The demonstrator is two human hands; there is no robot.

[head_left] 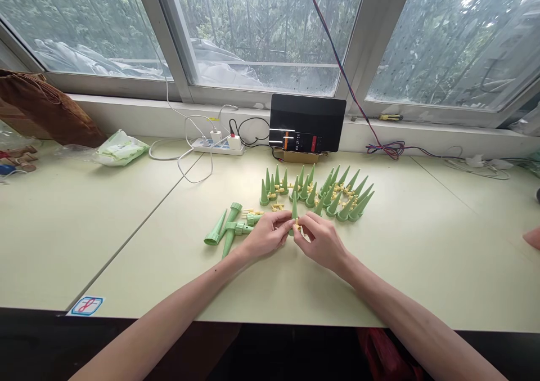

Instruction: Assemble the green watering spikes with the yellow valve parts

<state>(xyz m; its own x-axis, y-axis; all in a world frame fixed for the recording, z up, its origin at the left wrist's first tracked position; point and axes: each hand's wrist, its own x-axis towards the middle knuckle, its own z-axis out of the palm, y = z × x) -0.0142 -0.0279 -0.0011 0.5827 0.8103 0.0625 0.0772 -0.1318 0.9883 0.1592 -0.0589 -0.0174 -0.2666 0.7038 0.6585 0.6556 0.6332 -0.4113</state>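
Between my two hands a green plastic watering spike [294, 206] stands point up on the table, its base partly hidden by fingers. My left hand [270, 233] is closed on the spike's lower part. A small yellow valve [297, 222] shows at the spike's side, pinched by the thumb and fingers of my right hand [319, 239]. Left of my hands lie several loose green spikes [216, 229], some crossing each other, with thin yellow pieces [253, 211] behind them. Beyond my hands, upright green spikes [342, 206] with yellow valves stand in groups.
A tablet [307, 119] leans on a small box at the window, a timer phone before it. A power strip [219, 146] with white cables is left of it, then a green-white packet [121, 147]. Red-blue wires [386, 149] hang down at right. Part of another person's hand [532, 237] shows at the right edge.
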